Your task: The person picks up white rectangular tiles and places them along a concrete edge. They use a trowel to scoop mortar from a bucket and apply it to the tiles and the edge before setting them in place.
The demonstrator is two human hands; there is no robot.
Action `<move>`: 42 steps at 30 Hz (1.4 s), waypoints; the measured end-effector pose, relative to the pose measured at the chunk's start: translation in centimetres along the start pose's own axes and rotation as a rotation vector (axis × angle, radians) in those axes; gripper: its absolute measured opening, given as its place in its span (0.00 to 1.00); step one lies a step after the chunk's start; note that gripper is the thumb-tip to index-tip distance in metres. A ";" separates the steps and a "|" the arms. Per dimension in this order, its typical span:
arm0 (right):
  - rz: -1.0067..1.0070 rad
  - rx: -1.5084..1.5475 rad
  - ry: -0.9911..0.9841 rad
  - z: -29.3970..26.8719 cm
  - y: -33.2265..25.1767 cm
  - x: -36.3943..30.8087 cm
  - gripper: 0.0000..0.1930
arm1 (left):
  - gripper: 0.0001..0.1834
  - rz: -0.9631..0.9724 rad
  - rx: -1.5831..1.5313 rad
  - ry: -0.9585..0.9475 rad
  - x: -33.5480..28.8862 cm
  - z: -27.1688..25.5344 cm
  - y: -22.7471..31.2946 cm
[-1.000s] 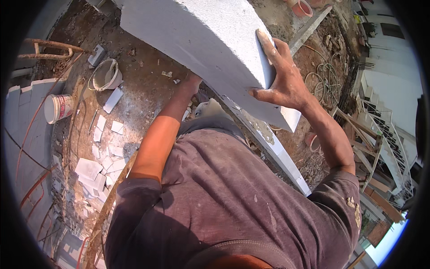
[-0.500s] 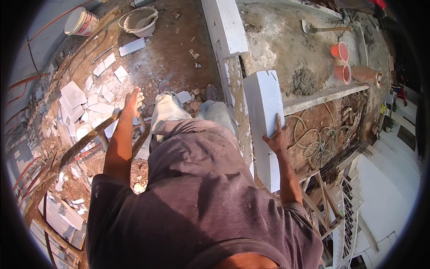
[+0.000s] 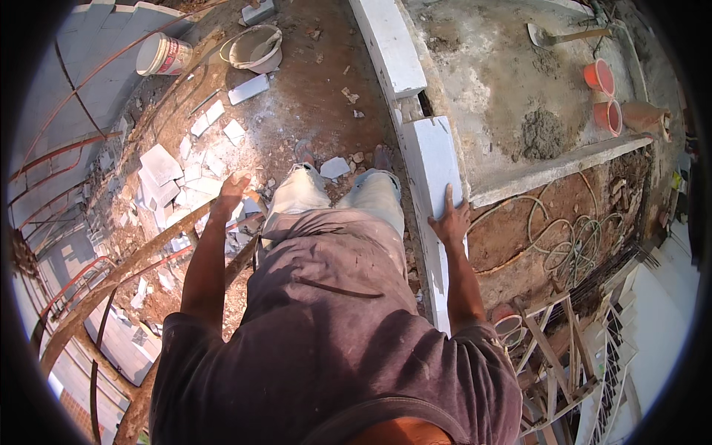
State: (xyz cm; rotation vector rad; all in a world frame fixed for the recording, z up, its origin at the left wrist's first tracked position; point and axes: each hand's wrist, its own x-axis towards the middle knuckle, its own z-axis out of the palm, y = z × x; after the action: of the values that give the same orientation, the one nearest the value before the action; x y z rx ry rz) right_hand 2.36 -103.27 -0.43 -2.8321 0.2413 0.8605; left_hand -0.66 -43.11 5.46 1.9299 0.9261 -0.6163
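A long white building block (image 3: 432, 159) lies on top of the low wall, roughly in line with another white block (image 3: 397, 52) farther along. A short gap separates their ends. My right hand (image 3: 450, 221) rests on the nearer block, thumb and fingers spread flat across its top. On the other side, my left hand (image 3: 234, 187) hangs in the air above the broken white pieces, near the end of a wooden pole (image 3: 126, 278). Its fingers show only in part; they look loosely extended with nothing in them.
Broken block pieces (image 3: 159, 167) litter the ground at left. Farther off are a mortar bucket (image 3: 256, 50) and a white pail (image 3: 159, 55). Right of the wall are a mortar heap (image 3: 544, 133), a hoe (image 3: 567, 35), an orange bucket (image 3: 599, 77) and a coiled hose (image 3: 575, 245).
The nearer block has shifted from an angled position right of the wall into line with it, my right hand staying on it. My view has moved slightly, and my left hand is lower.
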 end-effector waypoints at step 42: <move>0.024 -0.116 0.033 2.4 -6.7 7.6 0.61 | 0.27 0.035 -0.015 -0.106 -3.6 4.1 -2.8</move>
State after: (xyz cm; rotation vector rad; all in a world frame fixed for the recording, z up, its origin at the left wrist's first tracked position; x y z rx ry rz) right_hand 8.72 -97.03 -5.89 -2.9585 0.2377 0.8607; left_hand -5.32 -47.08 4.63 1.8774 0.8269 -0.6819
